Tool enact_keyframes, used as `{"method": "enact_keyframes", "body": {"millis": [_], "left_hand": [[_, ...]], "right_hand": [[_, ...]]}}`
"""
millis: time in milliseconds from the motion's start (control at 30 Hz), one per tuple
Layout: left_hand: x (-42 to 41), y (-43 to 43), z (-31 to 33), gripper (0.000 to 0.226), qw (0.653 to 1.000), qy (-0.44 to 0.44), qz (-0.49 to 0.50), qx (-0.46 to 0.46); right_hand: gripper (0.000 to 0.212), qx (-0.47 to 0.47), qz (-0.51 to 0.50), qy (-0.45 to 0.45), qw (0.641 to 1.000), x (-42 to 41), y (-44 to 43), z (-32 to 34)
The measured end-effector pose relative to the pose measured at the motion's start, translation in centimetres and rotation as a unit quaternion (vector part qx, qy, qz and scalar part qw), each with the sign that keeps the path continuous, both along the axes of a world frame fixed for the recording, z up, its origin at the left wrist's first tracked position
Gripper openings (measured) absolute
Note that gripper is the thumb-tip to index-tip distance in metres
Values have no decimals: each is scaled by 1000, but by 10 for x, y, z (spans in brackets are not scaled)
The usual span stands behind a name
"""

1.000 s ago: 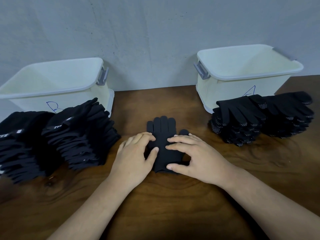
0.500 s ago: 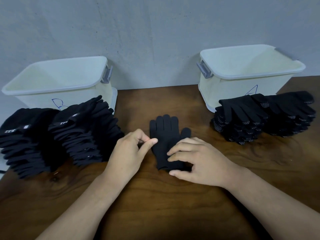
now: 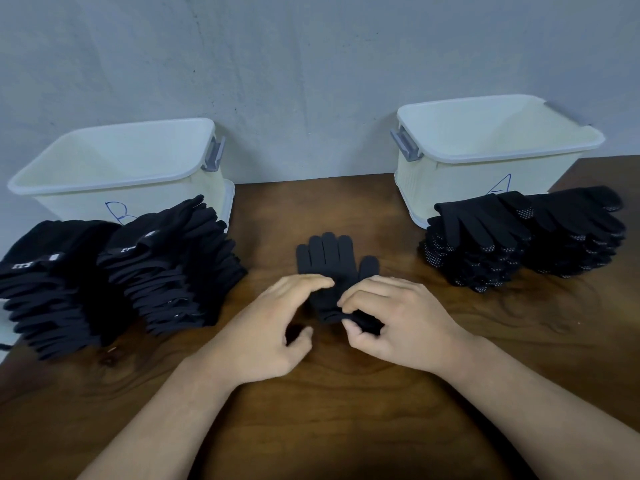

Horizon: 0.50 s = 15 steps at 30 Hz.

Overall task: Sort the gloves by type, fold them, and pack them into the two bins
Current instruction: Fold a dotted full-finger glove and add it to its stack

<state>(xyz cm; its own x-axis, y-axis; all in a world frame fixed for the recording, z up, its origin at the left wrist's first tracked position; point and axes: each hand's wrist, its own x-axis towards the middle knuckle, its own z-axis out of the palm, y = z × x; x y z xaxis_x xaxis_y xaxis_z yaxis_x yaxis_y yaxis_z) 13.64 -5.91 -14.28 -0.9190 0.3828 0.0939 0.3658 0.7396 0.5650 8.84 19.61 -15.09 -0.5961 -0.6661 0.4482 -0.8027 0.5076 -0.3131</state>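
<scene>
Folding step: right hand [image 3: 398, 317] pinches the glove [image 3: 325, 258] cuff, left hand [image 3: 270, 327] slack just beside; next, probably fold the cuff forward

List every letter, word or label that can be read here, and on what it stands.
"B": handwritten in blue on the left bin, partly covered.
"A": handwritten in blue on the right bin, partly covered.
The white tags on the left glove piles: too blurred to read.
</scene>
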Motion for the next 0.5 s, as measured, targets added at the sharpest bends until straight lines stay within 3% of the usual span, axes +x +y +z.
{"method": "enact_keyframes", "body": {"millis": [67, 167, 300, 367, 500], "left_hand": [[-4, 6, -7, 50, 998, 50, -16, -36], [-10, 6, -11, 28, 998, 61, -4, -16], [-11, 6, -11, 23, 998, 48, 32, 34], [-10, 7, -10, 26, 998, 35, 49, 34], [-4, 12, -4, 29, 994, 1, 70, 78]], "right_hand": [[14, -17, -4, -9, 1000, 0, -2, -1], [19, -34, 0, -52, 998, 0, -3, 1], [61, -23, 8, -180, 983, -2, 7, 10], [71, 20, -2, -176, 984, -5, 8, 7], [27, -21, -17, -127, 992, -7, 7, -1]]}}
